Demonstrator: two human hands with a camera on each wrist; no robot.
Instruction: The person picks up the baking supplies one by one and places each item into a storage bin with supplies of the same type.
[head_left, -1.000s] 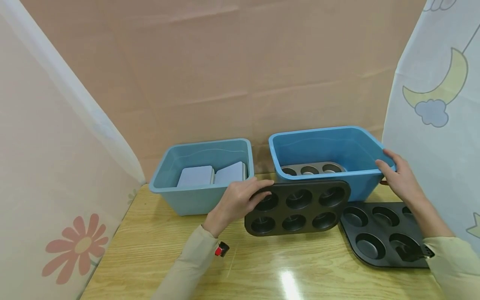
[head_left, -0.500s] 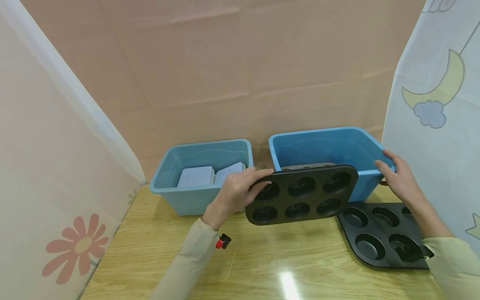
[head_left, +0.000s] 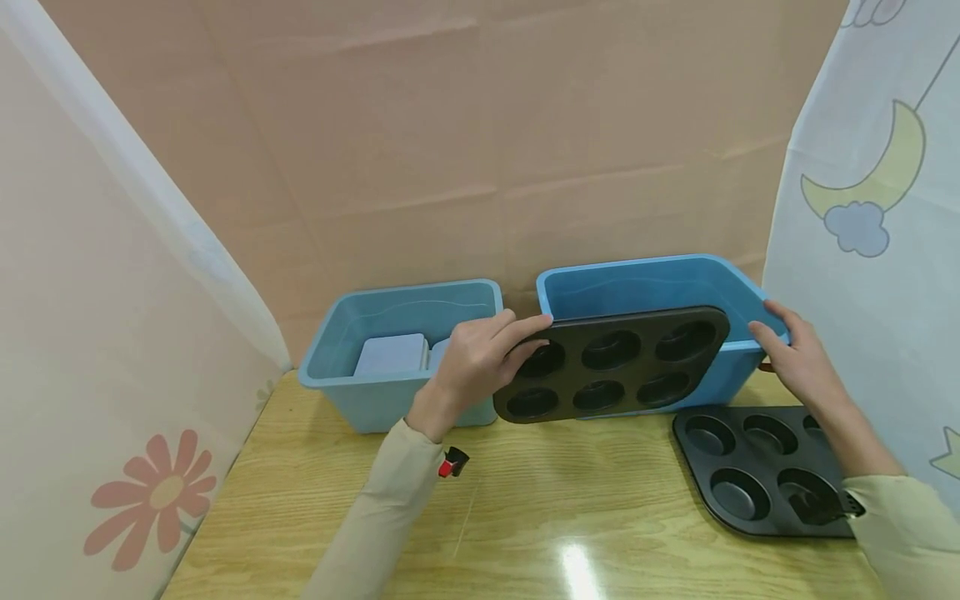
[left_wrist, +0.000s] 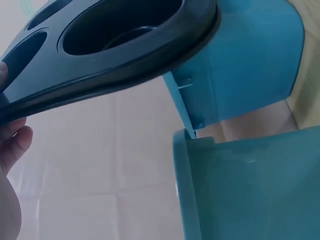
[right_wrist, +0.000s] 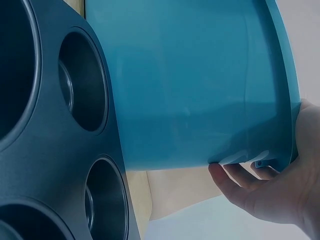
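Observation:
My left hand grips the left end of a black muffin tray and holds it in the air, tilted, over the front rim of the right blue tub. The left wrist view shows the same tray from below, above the tub's corner. My right hand holds the right rim of that tub; in the right wrist view its fingers curl under the tub's edge. A second black muffin tray lies flat on the table beside the right forearm.
A left blue tub holds pale grey-blue blocks. The wooden table stretches toward me. Printed curtains hang at the left and the right, and a tan backdrop stands behind the tubs.
My left hand has lifted the muffin tray up from the table and toward the right tub, so it now covers the tub's front rim. The right hand has stayed on the rim.

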